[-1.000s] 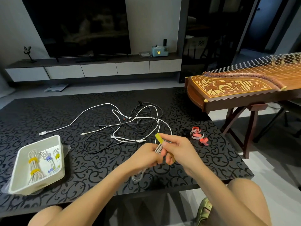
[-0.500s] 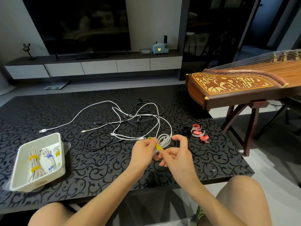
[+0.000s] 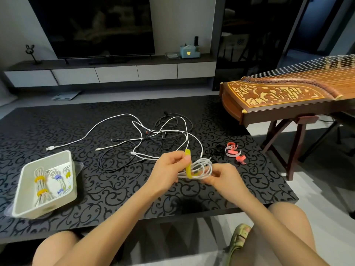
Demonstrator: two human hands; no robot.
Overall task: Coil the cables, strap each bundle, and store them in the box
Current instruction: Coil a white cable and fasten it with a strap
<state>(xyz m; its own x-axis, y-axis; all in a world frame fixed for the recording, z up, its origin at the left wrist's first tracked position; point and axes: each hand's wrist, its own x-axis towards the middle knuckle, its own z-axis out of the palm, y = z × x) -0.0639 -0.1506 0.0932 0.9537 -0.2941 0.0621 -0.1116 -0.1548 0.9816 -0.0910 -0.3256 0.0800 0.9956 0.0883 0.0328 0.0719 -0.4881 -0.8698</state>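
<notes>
My left hand (image 3: 169,169) pinches the yellow strap (image 3: 187,166), which stands up across the white coil (image 3: 203,167). My right hand (image 3: 224,176) grips the coil, which lies left to right between them. The box (image 3: 34,210) sits left, nearer my left hand.

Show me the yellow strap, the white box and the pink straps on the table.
Yellow flat cable strap (image 3: 188,167): head view, its middle stretch.
White rectangular plastic box (image 3: 48,207): head view, its near wall.
Pink curled straps (image 3: 231,146): head view, the rearmost curl.
</notes>
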